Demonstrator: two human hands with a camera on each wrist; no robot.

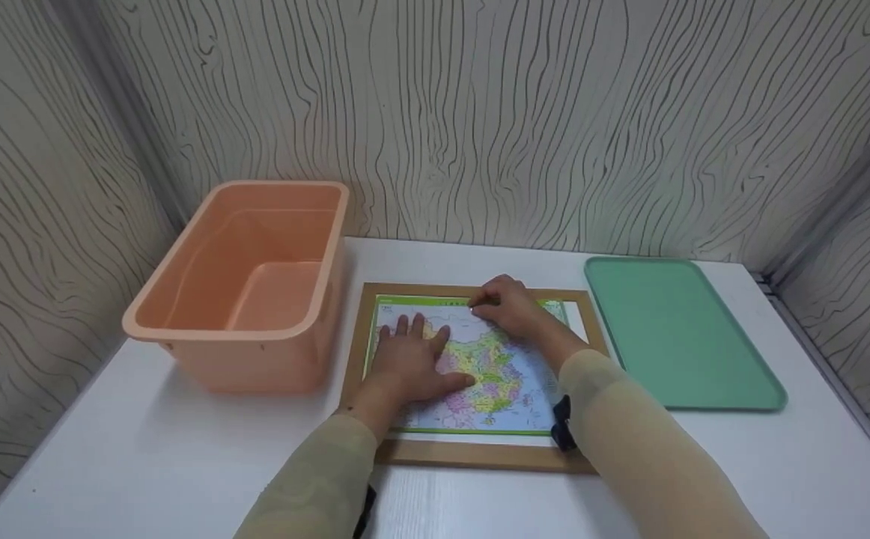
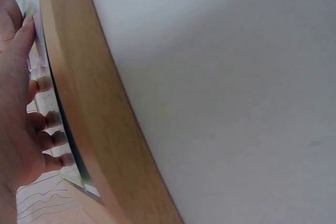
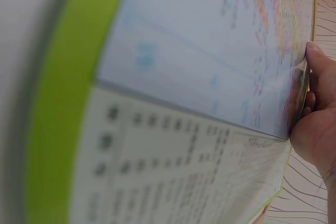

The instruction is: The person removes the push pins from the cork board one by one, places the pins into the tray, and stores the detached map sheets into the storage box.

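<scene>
- The map puzzle (image 1: 491, 367), a colourful printed sheet with a green border, lies inside a wooden frame (image 1: 480, 454) near the middle of the white counter (image 1: 143, 449), just ahead of the person.
- The left hand (image 1: 409, 359) rests flat on the map's left half, fingers spread wide and straight, pointing toward 12 o'clock. It holds nothing.
- In the left wrist view the left hand's fingertips (image 2: 50, 120) lie right along the inner edge of the frame (image 2: 89, 108), with bare counter (image 2: 236, 93) beyond.
- The right hand (image 1: 506, 303) sits at the map's far edge, around 12 o'clock of the sheet, its fingers curled and pinching that edge.
- The right wrist view shows the map (image 3: 199, 77) close and blurred, with the right hand (image 3: 317, 129) at its rim, thumb tip against the edge.
- An empty peach bin (image 1: 244, 284) stands at 10 o'clock of the frame, just beside its left side.
- A green tray (image 1: 678, 329) lies flat at 3 o'clock, near the frame but apart from it.
- Both forearms wear pale sleeves (image 1: 637, 442).
</scene>
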